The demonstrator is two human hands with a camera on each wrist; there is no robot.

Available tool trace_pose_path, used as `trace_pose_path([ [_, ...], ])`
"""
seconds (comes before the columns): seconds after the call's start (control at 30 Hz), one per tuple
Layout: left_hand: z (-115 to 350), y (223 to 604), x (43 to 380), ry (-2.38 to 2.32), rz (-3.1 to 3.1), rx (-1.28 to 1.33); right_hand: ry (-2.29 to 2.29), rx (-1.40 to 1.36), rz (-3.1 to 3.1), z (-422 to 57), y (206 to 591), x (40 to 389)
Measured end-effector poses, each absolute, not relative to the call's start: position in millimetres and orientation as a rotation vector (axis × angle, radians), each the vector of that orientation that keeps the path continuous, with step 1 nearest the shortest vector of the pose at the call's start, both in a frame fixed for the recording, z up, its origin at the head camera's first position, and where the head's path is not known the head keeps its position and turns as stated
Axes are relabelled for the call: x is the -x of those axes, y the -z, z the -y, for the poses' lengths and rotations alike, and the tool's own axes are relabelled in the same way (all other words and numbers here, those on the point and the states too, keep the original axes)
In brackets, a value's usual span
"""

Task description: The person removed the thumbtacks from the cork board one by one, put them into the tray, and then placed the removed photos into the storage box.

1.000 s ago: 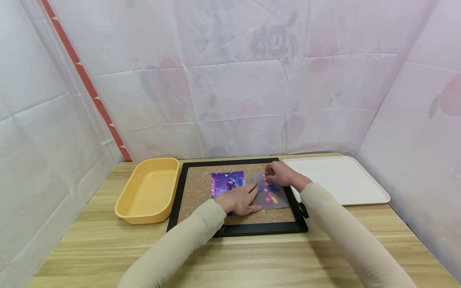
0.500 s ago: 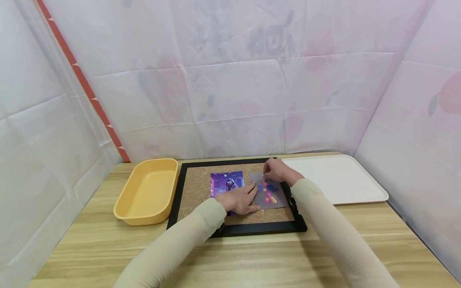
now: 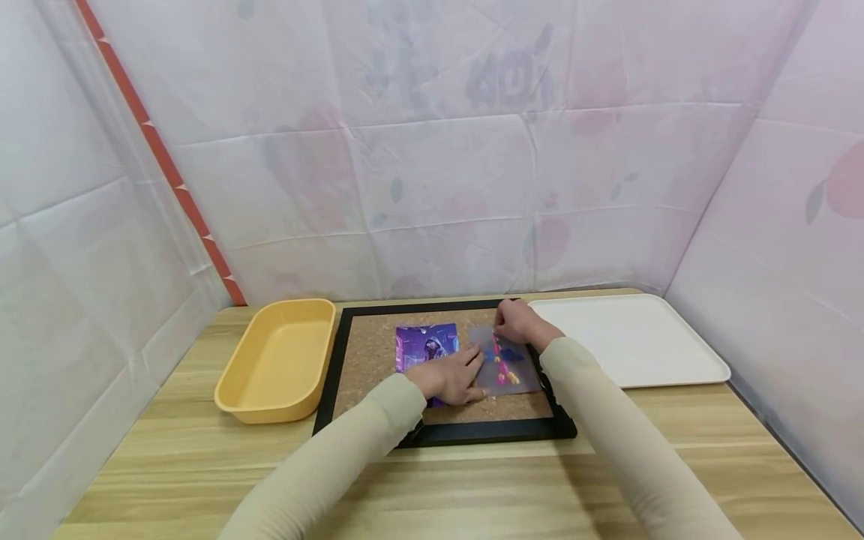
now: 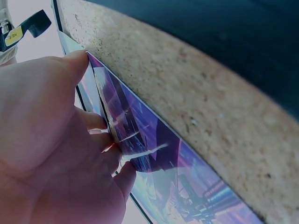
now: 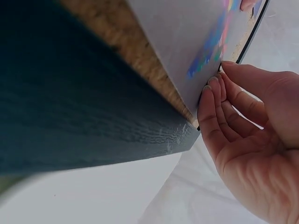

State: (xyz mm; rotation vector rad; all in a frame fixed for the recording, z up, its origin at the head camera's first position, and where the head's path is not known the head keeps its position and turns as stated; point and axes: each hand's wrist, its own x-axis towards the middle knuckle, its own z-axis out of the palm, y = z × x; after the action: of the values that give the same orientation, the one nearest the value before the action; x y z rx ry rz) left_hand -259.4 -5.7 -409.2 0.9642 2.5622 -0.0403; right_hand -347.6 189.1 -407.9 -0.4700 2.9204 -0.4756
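Note:
A black-framed corkboard (image 3: 364, 360) lies on the table. On its left half is a glossy purple poster (image 3: 427, 339) with a hooded figure, its lower part covered by my left hand (image 3: 450, 377). That hand rests with straight, spread fingers, the fingertips on the left edge of a greyish translucent sheet (image 3: 482, 379) with a bright pink, blue and yellow print. At the sheet's top edge my right hand (image 3: 520, 322) pinches a tiny thing, apparently a pushpin (image 5: 219, 68), mostly hidden by the thumb and fingers. A small pale dot, perhaps a pin, shows at the poster's top.
To the left of the corkboard stands a deep yellow tray (image 3: 232, 375). A shallow white tray (image 3: 628, 330) lies at its right, partly behind my right wrist. White printed sheeting (image 3: 432, 187) walls off the back and both sides of the wooden table (image 3: 472, 487).
My right hand stays at the sheet's top edge, its wrist and forearm swung slightly inward. The left hand holds its place, and the sheet and poster have not visibly shifted on the board.

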Motion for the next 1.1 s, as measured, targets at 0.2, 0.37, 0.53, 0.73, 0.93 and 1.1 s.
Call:
trace_pose_path([
  [0.2,5.2,410.1,258.7,0.056,-2.566,-0.968,0.480,0.507,-2.888,-190.7,406.4,347.0],
  [0.37,5.1,410.6,258.4,0.066,-2.568,-0.975,0.478,0.554,-2.865,-190.0,404.6,346.5],
  [0.53,4.8,410.9,258.7,0.069,-2.568,-0.969,0.449,0.529,-2.851,-187.8,406.2,349.2],
  [0.73,4.4,410.7,259.3,0.061,-2.562,-0.955,0.391,0.502,-2.864,-184.7,406.6,351.3],
  [0.93,4.4,410.0,260.0,0.053,-2.563,-0.952,0.406,0.468,-2.859,-184.1,404.3,351.1],
  [1.1,4.8,408.3,259.5,0.042,-2.556,-0.954,0.431,0.464,-2.853,-184.8,404.4,351.3],
])
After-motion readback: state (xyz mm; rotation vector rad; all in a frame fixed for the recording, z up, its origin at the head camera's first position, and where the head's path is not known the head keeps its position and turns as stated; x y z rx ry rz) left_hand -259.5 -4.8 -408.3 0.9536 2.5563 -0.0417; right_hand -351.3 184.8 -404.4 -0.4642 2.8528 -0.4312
